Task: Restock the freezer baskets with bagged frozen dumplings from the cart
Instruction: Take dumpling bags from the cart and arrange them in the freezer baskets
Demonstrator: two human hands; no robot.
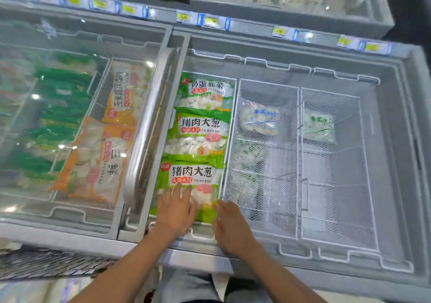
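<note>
Three green dumpling bags lie in a row in the left wire basket (229, 139) of the open freezer. The nearest green bag (193, 181) lies under both hands. My left hand (175, 209) presses flat on its lower left part, fingers straight. My right hand (229, 223) touches its lower right corner, fingers extended. The middle green bag (198, 132) and the far green bag (206, 92) lie beyond it. The cart's mesh edge (46, 263) shows at the lower left.
The middle basket (268, 186) holds a small clear dumpling bag (260, 120); the right basket (338, 186) holds another small bag (319, 126). Under the shut glass lid at left lie orange bags (98, 162) and green packs (58, 106). The lid's metal handle (149, 127) stands beside the left basket.
</note>
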